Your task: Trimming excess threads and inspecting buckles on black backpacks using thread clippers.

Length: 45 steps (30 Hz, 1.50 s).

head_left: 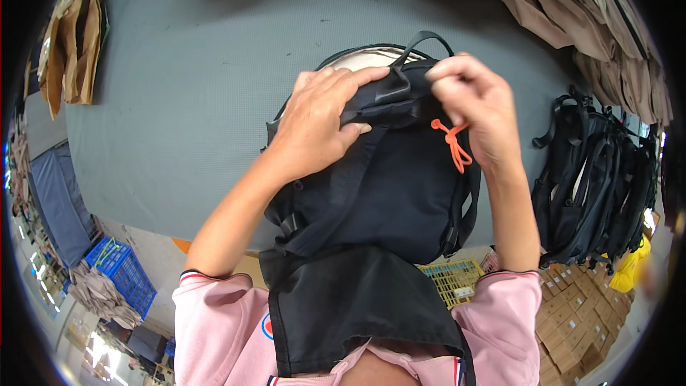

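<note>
Ample tabletop [193, 121] left of backpack [407, 193]; left hand [314, 118] on top edge.

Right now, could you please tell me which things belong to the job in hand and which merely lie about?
Job: black bag, under left hand; orange cord, beside right hand.
Lying about: other bags, pale cloth, blue crate, yellow crate, cartons.

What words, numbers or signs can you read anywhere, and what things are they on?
None can be read for sure.
Black bag: no readable words show.
Pink shirt: a round blue-and-red mark, partly covered, no words readable.
Yellow crate: a pale label, too small to read.
Cardboard boxes: small pale labels, too small to read.
</note>
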Available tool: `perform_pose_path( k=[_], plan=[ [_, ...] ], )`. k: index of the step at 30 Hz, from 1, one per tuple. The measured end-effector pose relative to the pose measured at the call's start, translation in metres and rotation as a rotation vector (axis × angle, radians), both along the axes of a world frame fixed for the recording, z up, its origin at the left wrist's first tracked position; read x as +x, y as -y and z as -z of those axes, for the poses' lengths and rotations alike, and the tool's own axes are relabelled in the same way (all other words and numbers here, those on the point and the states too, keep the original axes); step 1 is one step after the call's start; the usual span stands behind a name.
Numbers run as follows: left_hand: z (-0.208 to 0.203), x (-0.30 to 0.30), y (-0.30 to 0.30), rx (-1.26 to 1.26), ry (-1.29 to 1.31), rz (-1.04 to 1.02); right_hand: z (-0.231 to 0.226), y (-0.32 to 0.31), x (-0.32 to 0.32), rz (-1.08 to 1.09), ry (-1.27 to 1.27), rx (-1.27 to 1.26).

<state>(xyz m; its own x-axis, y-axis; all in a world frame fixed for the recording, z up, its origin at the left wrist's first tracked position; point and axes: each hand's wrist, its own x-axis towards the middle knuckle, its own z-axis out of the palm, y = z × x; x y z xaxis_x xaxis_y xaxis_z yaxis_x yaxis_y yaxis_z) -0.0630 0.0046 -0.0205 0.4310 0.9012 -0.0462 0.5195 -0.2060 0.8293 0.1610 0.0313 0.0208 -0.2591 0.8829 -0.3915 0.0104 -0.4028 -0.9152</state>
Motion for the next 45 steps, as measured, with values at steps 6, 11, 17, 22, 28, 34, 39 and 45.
perform_pose_path(
  k=[6,11,17,22,28,34,39,45],
  plan=[
    [0.033,-0.021,-0.031,0.426,-0.142,-0.466,0.021,0.032,-0.006,0.015,0.337,0.262],
    [0.027,-0.021,0.022,-0.089,0.205,-0.601,0.025,0.067,-0.011,0.069,0.267,-0.076],
    [0.003,-0.059,0.105,-0.759,-0.014,-0.145,0.006,0.118,0.03,0.174,0.975,0.453],
    [-0.025,-0.081,0.11,-0.951,0.391,0.06,0.035,0.148,0.083,0.061,0.65,-0.02],
    [-0.002,-0.065,0.082,-0.978,0.534,-0.139,0.033,0.128,0.082,0.264,0.719,0.215],
    [-0.012,-0.053,0.1,-0.813,0.573,-0.424,0.061,0.159,0.113,0.127,0.675,0.007],
    [-0.055,-0.057,0.098,-0.732,0.738,-0.441,0.033,0.155,0.101,0.103,0.592,0.041],
    [-0.152,-0.037,0.073,-0.442,0.937,-0.126,-0.02,0.153,0.096,0.183,-0.122,-0.015]
  ],
)
